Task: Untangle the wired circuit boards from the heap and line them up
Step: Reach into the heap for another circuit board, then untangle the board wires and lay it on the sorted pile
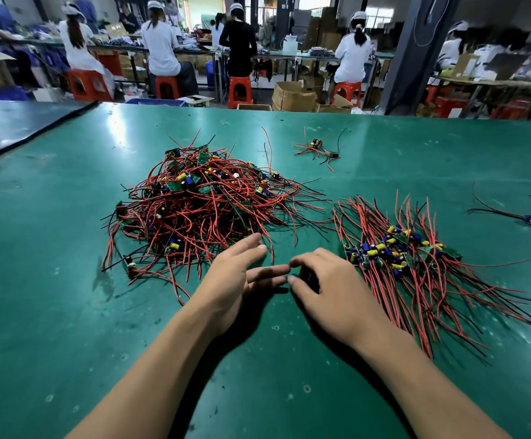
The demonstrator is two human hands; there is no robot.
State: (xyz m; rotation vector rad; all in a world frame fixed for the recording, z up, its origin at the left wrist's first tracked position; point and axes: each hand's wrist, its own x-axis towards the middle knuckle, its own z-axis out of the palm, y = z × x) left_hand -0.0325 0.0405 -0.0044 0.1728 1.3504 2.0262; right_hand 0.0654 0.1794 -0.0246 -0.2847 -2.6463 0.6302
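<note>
Mid-frame, the left hand (235,277) spreads wide by the heap (200,201); the right hand (330,286) curls beside the row of boards (416,258), its hold unclear.

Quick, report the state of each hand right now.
Left hand: open, fingers straight, holding nothing, beside the tangled heap of red-wired green circuit boards.
Right hand: fingers curled; whether they hold anything cannot be told.
</note>
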